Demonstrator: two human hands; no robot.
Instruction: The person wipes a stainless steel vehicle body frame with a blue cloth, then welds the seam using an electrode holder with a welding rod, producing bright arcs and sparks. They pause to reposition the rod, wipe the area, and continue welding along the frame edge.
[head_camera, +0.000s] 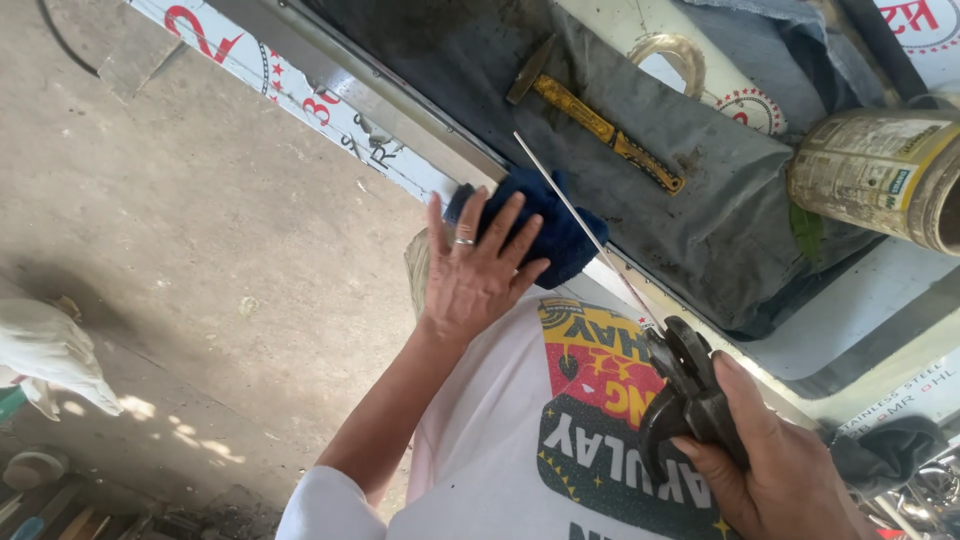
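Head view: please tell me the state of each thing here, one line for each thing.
left hand: open, fingers spread, pressing the blue cloth.
right hand: closed around the pliers.
pliers: jaws shut on the thin metal rod.
hammer: lying flat on the dark cloth, untouched.
tin can: lying on its side.

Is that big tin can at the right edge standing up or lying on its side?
On its side. The can lies across the grey cloth, its round rim facing the right edge.
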